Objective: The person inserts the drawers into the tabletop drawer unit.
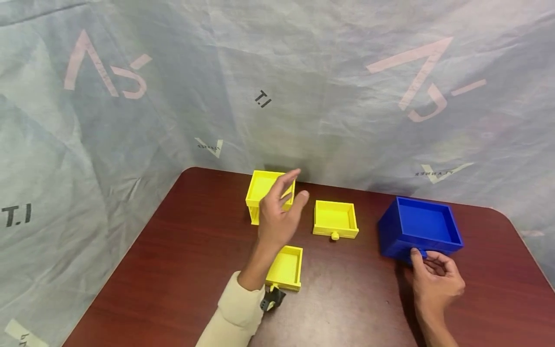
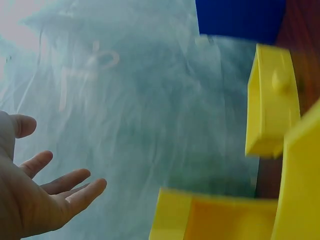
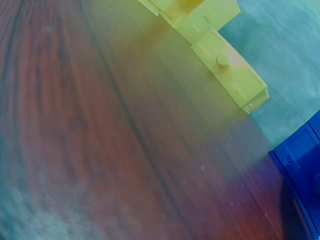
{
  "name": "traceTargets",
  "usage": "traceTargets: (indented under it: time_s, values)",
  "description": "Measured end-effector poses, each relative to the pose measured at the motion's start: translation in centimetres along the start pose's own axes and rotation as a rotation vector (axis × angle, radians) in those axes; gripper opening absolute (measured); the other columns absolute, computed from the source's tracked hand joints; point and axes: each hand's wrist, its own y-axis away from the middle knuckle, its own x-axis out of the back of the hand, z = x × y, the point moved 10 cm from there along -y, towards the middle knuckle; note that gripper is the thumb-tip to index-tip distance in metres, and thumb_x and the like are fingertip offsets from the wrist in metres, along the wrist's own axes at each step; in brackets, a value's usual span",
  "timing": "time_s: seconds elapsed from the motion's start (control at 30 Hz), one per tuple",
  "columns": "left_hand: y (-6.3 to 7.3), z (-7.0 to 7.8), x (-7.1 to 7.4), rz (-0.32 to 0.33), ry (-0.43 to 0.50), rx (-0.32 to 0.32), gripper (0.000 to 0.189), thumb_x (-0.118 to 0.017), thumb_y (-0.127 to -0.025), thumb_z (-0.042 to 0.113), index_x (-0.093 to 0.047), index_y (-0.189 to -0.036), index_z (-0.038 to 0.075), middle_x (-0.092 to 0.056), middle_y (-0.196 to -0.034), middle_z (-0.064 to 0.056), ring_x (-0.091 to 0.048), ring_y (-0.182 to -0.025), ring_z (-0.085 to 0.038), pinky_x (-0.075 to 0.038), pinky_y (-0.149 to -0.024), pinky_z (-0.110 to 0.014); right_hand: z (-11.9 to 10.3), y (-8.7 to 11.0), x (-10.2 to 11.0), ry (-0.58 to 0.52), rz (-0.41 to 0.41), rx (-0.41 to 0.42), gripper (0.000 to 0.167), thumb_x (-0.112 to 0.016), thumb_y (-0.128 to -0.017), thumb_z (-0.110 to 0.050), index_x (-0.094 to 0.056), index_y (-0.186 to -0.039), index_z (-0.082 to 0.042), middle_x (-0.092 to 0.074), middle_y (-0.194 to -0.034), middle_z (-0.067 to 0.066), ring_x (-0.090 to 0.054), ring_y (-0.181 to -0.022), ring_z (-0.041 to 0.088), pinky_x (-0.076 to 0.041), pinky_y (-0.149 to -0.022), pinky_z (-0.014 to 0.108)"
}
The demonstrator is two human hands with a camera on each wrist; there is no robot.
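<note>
My right hand (image 1: 438, 284) pinches the small blue knob (image 1: 419, 253) on the front of a blue drawer box (image 1: 392, 231) at the right of the table, thumb and fingertips on it. That hand is out of sight in the right wrist view, where part of the blue box (image 3: 300, 155) shows. Raised in the air, my left hand (image 1: 277, 219) has its fingers loosely spread and holds nothing. Behind it stands a yellow open-fronted cabinet (image 1: 257, 195), partly hidden. Under the left forearm lies a yellow drawer (image 1: 299, 270), also partly covered.
Between the cabinet and the blue box sits another yellow drawer (image 1: 323, 231), its round knob facing me. The dark red wooden table (image 1: 342, 289) ends at a grey printed cloth (image 1: 321, 96) hanging behind it. A black wrist device (image 1: 272, 300) shows by the left cuff.
</note>
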Motion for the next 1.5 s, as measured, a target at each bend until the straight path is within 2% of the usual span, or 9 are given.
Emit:
traceTargets:
  time_s: [0.2, 0.4, 0.57, 0.8, 0.97, 1.07, 1.27, 1.3, 1.5]
  values:
    - [-0.6, -1.6, 4.0, 0.069, -0.11, -0.019, 0.04, -0.067, -0.092, 0.021, -0.064, -0.131, 0.011, -0.064, -0.132, -0.004, -0.056, -0.126, -0.014, -0.047, -0.101, -0.046, 0.0, 0.0, 0.0, 0.008, -0.014, -0.015, 0.027, -0.085, -0.074, -0.006, -0.068, -0.09, 0.008, -0.064, -0.068, -0.015, -0.062, -0.059, -0.004, -0.049, -0.059, 0.009]
    - [-0.8, -4.4, 7.6, 0.114, -0.169, -0.011, 0.041, -0.07, -0.091, 0.02, -0.065, -0.13, 0.007, -0.065, -0.13, -0.007, -0.057, -0.124, -0.018, -0.044, -0.104, -0.044, 0.2, 0.0, -0.1, 0.003, -0.017, -0.008, 0.028, -0.086, -0.074, -0.005, -0.068, -0.09, 0.008, -0.064, -0.068, -0.014, -0.061, -0.059, -0.004, -0.049, -0.059, 0.01]
    - [-1.3, -7.8, 9.1, 0.082, -0.153, 0.073, 0.044, -0.071, -0.094, 0.022, -0.062, -0.136, 0.012, -0.06, -0.138, -0.004, -0.052, -0.131, -0.019, -0.039, -0.108, -0.047, 0.2, 0.0, 0.1, 0.0, -0.006, -0.006, 0.028, -0.086, -0.073, -0.006, -0.069, -0.09, 0.008, -0.064, -0.068, -0.014, -0.061, -0.058, -0.004, -0.049, -0.059, 0.01]
    - [-1.0, -12.7, 9.3, -0.031, -0.085, 0.273, 0.052, -0.066, -0.097, 0.022, -0.05, -0.147, 0.017, -0.043, -0.152, -0.008, -0.038, -0.141, -0.031, -0.03, -0.111, -0.059, 0.1, 0.1, 0.2, 0.006, -0.013, -0.012, 0.028, -0.087, -0.074, -0.008, -0.069, -0.09, 0.006, -0.065, -0.068, -0.015, -0.062, -0.058, -0.004, -0.049, -0.058, 0.01]
    - [-0.5, -12.4, 8.6, -0.125, -0.046, 0.362, 0.054, -0.062, -0.1, 0.021, -0.044, -0.151, 0.012, -0.037, -0.154, -0.019, -0.033, -0.142, -0.037, -0.027, -0.114, -0.055, -0.2, 0.2, 0.5, -0.04, 0.012, -0.006, 0.031, -0.088, -0.072, -0.007, -0.068, -0.092, 0.007, -0.067, -0.072, -0.01, -0.064, -0.061, -0.001, -0.05, -0.06, 0.011]
    - [-0.3, -12.1, 8.4, -0.141, -0.032, 0.391, 0.055, -0.059, -0.101, 0.021, -0.042, -0.151, 0.009, -0.035, -0.154, -0.019, -0.031, -0.143, -0.036, -0.026, -0.115, -0.051, -0.6, 0.2, 1.0, -0.129, 0.062, 0.004, 0.033, -0.088, -0.071, -0.003, -0.067, -0.093, 0.009, -0.068, -0.076, -0.002, -0.064, -0.063, 0.003, -0.051, -0.062, 0.012]
    - [0.1, -16.5, 8.2, -0.174, 0.066, 0.436, 0.055, -0.055, -0.103, 0.031, -0.037, -0.155, 0.025, -0.034, -0.157, -0.011, -0.035, -0.141, -0.035, -0.036, -0.103, -0.066, -1.1, 0.3, 1.5, -0.247, 0.1, 0.026, 0.034, -0.087, -0.069, 0.004, -0.067, -0.095, 0.009, -0.07, -0.077, 0.004, -0.066, -0.065, 0.008, -0.052, -0.062, 0.014]
    - [0.2, -17.2, 8.1, -0.185, 0.089, 0.439, 0.055, -0.055, -0.103, 0.031, -0.036, -0.155, 0.028, -0.034, -0.156, -0.011, -0.037, -0.139, -0.035, -0.037, -0.1, -0.068, -1.1, 0.4, 1.5, -0.244, 0.106, 0.024, 0.034, -0.087, -0.069, 0.004, -0.067, -0.095, 0.008, -0.07, -0.077, 0.003, -0.066, -0.065, 0.008, -0.052, -0.062, 0.014]
    - [0.4, -17.3, 7.2, -0.262, 0.168, 0.408, 0.06, -0.052, -0.104, 0.026, -0.026, -0.158, 0.029, -0.036, -0.154, -0.013, -0.046, -0.129, -0.04, -0.04, -0.094, -0.071, -1.3, 0.7, 2.1, -0.149, 0.168, 0.013, 0.037, -0.089, -0.07, -0.004, -0.066, -0.097, 0.004, -0.069, -0.081, 0.001, -0.065, -0.066, 0.005, -0.052, -0.062, 0.013]
